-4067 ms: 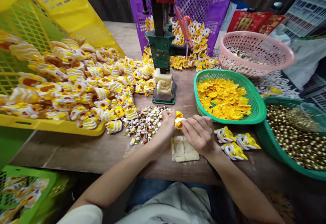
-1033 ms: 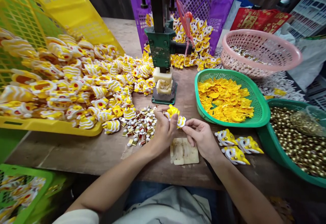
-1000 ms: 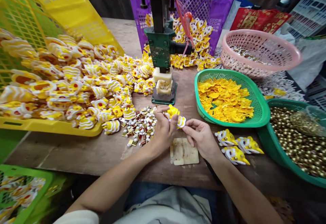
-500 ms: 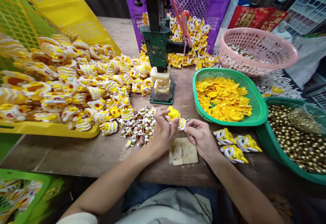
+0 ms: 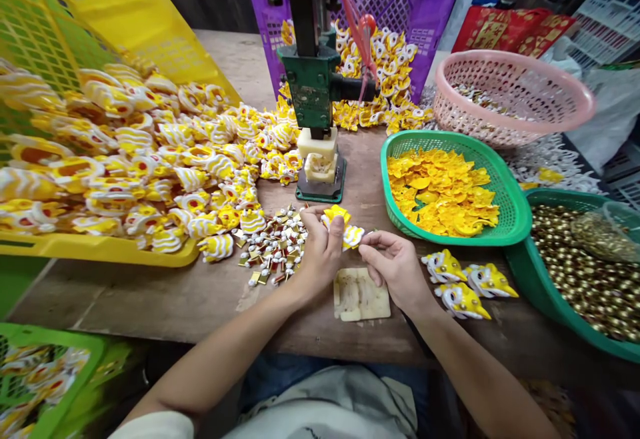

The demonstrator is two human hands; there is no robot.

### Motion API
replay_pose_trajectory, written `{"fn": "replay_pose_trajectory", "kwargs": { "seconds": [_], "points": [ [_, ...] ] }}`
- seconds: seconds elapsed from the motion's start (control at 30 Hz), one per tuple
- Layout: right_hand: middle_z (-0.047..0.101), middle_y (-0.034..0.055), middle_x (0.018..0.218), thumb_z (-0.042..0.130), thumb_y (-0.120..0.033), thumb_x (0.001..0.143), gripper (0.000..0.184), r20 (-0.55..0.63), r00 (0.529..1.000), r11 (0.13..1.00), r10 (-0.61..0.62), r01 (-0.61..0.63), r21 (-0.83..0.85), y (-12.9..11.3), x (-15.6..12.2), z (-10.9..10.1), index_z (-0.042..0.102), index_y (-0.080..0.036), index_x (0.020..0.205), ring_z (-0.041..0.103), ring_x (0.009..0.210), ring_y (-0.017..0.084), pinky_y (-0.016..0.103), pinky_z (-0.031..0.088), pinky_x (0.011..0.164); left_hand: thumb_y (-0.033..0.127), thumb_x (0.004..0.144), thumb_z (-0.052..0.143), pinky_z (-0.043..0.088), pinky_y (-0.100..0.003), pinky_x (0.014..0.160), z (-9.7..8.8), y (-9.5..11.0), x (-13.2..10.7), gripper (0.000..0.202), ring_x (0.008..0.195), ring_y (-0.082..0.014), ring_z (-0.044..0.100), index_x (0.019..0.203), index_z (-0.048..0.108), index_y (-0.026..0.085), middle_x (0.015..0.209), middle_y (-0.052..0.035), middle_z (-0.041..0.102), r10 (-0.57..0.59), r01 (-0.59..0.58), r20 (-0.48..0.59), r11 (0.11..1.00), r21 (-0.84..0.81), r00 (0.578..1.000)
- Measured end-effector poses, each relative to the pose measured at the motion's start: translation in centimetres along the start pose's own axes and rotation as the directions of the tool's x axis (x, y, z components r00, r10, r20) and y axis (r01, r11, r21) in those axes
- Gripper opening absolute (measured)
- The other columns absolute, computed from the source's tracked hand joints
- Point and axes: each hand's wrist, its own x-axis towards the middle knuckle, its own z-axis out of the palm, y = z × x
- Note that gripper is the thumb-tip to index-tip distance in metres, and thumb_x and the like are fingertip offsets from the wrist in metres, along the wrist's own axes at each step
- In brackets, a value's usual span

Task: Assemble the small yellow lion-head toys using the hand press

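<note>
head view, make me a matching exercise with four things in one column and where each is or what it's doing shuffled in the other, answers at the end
1. gold beads
2. beige pad
3. loose yellow pieces
4. left hand

A. lying flat on the wooden table
B. holding a yellow and white piece
C. in the dark green tub
D. in the bright green basket

Pairs: 1-C, 2-A, 3-D, 4-B

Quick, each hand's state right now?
Left hand: closed, holding a yellow-and-white piece.
Right hand: fingers pinched closed at the piece's striped end; whether they grip anything cannot be told.
</note>
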Motion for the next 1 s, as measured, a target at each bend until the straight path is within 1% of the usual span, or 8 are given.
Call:
{"fn": "replay_pose_trajectory", "kwargs": {
  "seconds": [0.17,0.33,0.43,0.5,0.6,0.73,0.83,1.0],
  "points": [
    [0.054,-0.0065,0.055,0.078,-0.034,0.068,0.024,-0.024,1.000,1.000,-0.002,0.002,-0.006,0.1,0.1,0.1,0.062,-0.016,0.073,0.037,0.032,0.002,0.016,0.023,0.032,0.044,0.101,0.039,0.046,-0.036,0.089,-0.1,-0.4,-0.2,0.027,0.101,-0.0172,0.054,0.113,0.033,0.021,0.111,-0.0081,0.048,0.124,-0.124,0.014,0.987,0.098,0.992],
    [0.050,-0.0075,0.051,0.079,-0.030,0.064,0.022,-0.016,0.998,0.997,0.057,-0.056,0.053,0.0,0.5,-0.2,0.063,-0.015,0.067,0.035,0.032,0.002,0.016,0.020,0.033,0.035,0.100,0.044,0.046,-0.037,0.090,-0.1,-0.8,-0.3,0.024,0.109,-0.0188,0.052,0.115,0.032,0.020,0.116,-0.0109,0.045,0.330,-0.324,0.007,0.924,0.203,0.944],
    [0.052,-0.0065,0.051,0.079,-0.029,0.061,0.021,-0.014,0.996,0.993,0.090,-0.089,0.072,-0.2,0.5,-0.3,0.064,-0.014,0.065,0.033,0.032,0.001,0.016,0.018,0.033,0.034,0.100,0.044,0.046,-0.037,0.089,-0.1,-0.9,-0.3,0.024,0.108,-0.0189,0.053,0.115,0.033,0.020,0.116,-0.0109,0.045,0.369,-0.363,0.016,0.905,0.220,0.929],
    [0.049,-0.0072,0.047,0.077,-0.029,0.060,0.021,-0.021,0.994,0.993,0.103,-0.102,0.064,-0.3,0.5,-0.2,0.063,-0.015,0.064,0.031,0.031,0.001,0.017,0.017,0.032,0.035,0.100,0.044,0.046,-0.038,0.091,-0.1,-0.8,-0.4,0.024,0.108,-0.0191,0.052,0.115,0.033,0.020,0.116,-0.0105,0.045,0.348,-0.344,0.018,0.916,0.209,0.937],
    [0.043,-0.0088,0.041,0.075,-0.031,0.061,0.022,-0.055,0.993,0.995,0.100,-0.099,0.034,-0.4,0.5,-0.1,0.060,-0.015,0.063,0.029,0.029,0.002,0.017,0.014,0.031,0.038,0.101,0.042,0.046,-0.038,0.092,0.0,-0.6,-0.5,0.024,0.106,-0.0180,0.052,0.114,0.033,0.021,0.113,-0.0091,0.046,0.256,-0.257,0.022,0.955,0.147,0.966],
    [0.044,-0.0088,0.041,0.074,-0.032,0.066,0.021,-0.115,0.993,0.999,0.031,-0.029,0.019,-0.1,0.4,-0.2,0.060,-0.016,0.066,0.029,0.029,0.002,0.016,0.016,0.032,0.045,0.101,0.039,0.047,-0.034,0.087,0.1,-0.2,-0.4,0.026,0.099,-0.0156,0.054,0.111,0.032,0.022,0.109,-0.0065,0.045,0.102,-0.103,0.032,0.994,0.035,0.994],
    [0.044,-0.0088,0.041,0.073,-0.031,0.069,0.020,-0.107,0.994,1.000,-0.015,0.017,0.018,-0.1,0.3,-0.3,0.061,-0.015,0.069,0.031,0.030,0.003,0.016,0.019,0.033,0.050,0.100,0.037,0.047,-0.033,0.085,0.2,0.1,-0.3,0.029,0.096,-0.0151,0.054,0.108,0.031,0.023,0.107,-0.0054,0.044,0.014,-0.014,0.036,1.000,-0.016,0.999],
    [0.052,-0.0059,0.052,0.073,-0.034,0.070,0.022,-0.059,0.998,1.000,0.009,-0.009,-0.010,-0.3,0.1,-0.1,0.064,-0.015,0.073,0.038,0.031,0.003,0.017,0.020,0.032,0.052,0.100,0.037,0.047,-0.032,0.083,0.2,0.3,-0.1,0.030,0.094,-0.0147,0.055,0.107,0.030,0.023,0.106,-0.0051,0.044,-0.008,0.009,0.030,0.999,-0.041,1.000]
  ]
}}
